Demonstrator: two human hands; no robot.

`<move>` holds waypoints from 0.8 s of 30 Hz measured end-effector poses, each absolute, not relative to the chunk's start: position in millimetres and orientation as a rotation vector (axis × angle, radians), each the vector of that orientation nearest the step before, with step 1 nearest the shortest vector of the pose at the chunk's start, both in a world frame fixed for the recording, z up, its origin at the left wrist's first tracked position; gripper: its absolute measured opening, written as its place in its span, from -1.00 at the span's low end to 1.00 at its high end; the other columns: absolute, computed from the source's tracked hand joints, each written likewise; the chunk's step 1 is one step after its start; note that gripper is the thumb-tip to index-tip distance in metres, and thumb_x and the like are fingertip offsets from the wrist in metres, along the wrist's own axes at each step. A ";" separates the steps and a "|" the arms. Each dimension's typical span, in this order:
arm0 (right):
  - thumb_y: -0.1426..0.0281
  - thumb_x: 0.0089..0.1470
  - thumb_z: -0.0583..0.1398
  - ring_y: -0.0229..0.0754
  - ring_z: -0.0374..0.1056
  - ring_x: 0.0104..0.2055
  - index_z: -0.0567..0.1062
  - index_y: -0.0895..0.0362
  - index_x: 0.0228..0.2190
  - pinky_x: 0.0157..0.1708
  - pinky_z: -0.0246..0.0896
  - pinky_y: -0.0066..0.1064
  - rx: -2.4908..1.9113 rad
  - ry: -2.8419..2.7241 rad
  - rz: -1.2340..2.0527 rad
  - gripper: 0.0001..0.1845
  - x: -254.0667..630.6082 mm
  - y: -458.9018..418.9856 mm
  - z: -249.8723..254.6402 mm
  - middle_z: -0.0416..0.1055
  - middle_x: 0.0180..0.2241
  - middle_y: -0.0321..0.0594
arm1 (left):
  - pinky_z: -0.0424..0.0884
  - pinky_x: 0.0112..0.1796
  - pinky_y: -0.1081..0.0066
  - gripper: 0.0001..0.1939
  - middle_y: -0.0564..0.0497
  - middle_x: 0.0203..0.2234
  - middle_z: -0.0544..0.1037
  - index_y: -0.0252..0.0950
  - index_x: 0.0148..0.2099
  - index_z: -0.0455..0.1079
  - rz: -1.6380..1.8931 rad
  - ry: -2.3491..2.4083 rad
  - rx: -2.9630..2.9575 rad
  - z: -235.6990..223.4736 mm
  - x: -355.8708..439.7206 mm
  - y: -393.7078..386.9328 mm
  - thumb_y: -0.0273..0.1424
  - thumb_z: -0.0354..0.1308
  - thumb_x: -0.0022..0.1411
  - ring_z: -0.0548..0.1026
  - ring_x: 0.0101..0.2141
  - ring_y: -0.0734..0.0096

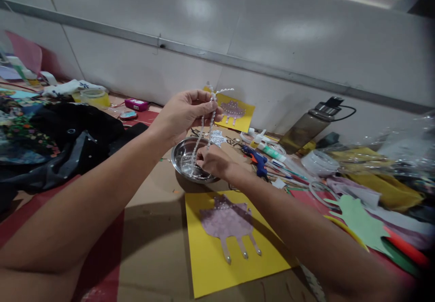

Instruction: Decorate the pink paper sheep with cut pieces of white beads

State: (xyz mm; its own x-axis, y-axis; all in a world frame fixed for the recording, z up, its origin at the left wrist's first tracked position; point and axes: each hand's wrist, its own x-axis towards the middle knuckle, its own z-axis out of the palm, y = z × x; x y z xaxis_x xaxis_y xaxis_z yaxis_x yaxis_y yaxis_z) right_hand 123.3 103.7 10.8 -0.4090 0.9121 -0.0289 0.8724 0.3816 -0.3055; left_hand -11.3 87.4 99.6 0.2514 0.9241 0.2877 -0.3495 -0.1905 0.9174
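Note:
My left hand (185,112) is raised above the table, its fingers pinched on the upper part of a white pearl bead string (211,116). The string hangs down in two strands toward a small steel bowl (180,153). My right hand (212,160) sits closed over the bowl's right rim, gripping the lower end of one strand. In front of the bowl lies a yellow card (207,256) bearing a purple glitter cutout (226,220) with three hanging tabs.
A second yellow card (242,120) leans on the white wall. A blue glue gun (257,160), glue tubes, tape rolls and a bottle (307,127) lie right of the bowl. Black cloth (68,139) covers the left. Green and red paper shapes (363,222) lie at right.

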 end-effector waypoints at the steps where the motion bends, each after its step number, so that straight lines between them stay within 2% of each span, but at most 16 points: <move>1: 0.45 -0.10 0.21 -0.26 0.17 -0.51 0.46 0.13 -0.57 -0.51 -0.06 -0.41 -1.624 -2.464 0.436 -0.93 124.0 103.8 11.8 0.38 -0.54 -0.22 | 0.43 -0.30 0.46 -0.92 -0.01 -0.49 0.54 -0.37 -0.39 0.35 1.290 0.620 1.262 99.8 -11.3 87.3 -0.55 0.21 0.11 0.54 -0.43 0.49; 7: 0.44 -0.10 0.19 -0.30 0.13 -0.58 0.40 0.12 -0.56 -0.55 -0.07 -0.43 -1.589 -2.248 0.671 -0.94 131.2 101.9 26.2 0.32 -0.61 -0.31 | 0.44 -0.28 0.42 -0.92 -0.01 -0.50 0.54 -0.36 -0.37 0.36 1.286 0.636 1.238 101.2 -10.6 85.8 -0.54 0.22 0.11 0.55 -0.41 0.45; 13: 0.37 -0.09 0.17 -0.35 0.13 -0.59 0.41 0.14 -0.54 -0.56 0.01 -0.47 -1.404 -1.986 0.975 -0.91 141.2 120.6 11.9 0.34 -0.58 -0.32 | 0.45 -0.27 0.41 -0.92 -0.01 -0.50 0.53 -0.37 -0.37 0.37 1.300 0.624 1.236 101.9 -12.1 87.2 -0.54 0.24 0.09 0.55 -0.42 0.45; 20: 0.16 -0.23 0.23 -0.39 0.05 -0.64 0.41 0.17 -0.53 -0.63 -0.09 -0.49 -1.273 -1.762 1.220 -0.69 151.2 123.4 8.5 0.36 -0.58 -0.31 | 0.44 -0.30 0.45 -0.92 -0.01 -0.50 0.54 -0.38 -0.36 0.36 1.306 0.606 1.260 100.0 -13.9 90.0 -0.55 0.22 0.10 0.53 -0.44 0.49; 24: 0.13 -0.26 0.29 -0.40 0.07 -0.62 0.41 0.16 -0.51 -0.61 -0.08 -0.50 -1.199 -1.668 1.333 -0.64 155.3 114.4 13.7 0.36 -0.56 -0.32 | 0.44 -0.28 0.42 -0.91 0.00 -0.52 0.52 -0.39 -0.38 0.34 1.288 0.617 1.243 98.8 -11.6 89.4 -0.58 0.21 0.11 0.53 -0.46 0.50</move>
